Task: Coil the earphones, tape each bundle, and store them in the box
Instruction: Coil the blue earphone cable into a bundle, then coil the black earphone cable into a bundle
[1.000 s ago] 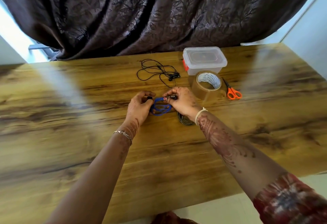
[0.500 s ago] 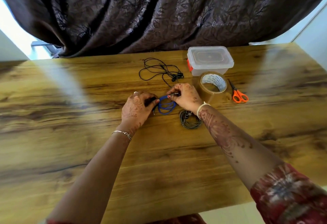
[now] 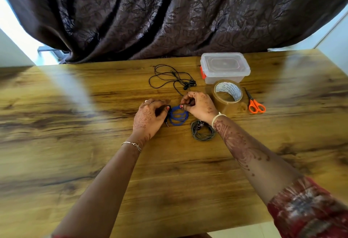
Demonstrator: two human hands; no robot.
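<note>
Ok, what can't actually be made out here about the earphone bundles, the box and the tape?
Head view only.
Blue coil: its ends are hidden inside the left hand and right hand pinching it; any tape is too small to tell.
Grey coil: the right wrist covers part of it; taped or not is unclear.
Box: cloudy lid and walls hide the contents.
Tape roll: print too small to read; free end not visible.

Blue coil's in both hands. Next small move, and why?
Probably: pinch the blue coil with the left hand alone and send the right hand to the tape roll just beside it. The coil looks fully wound, shows no tape, and would likely spring open if both hands released.
</note>
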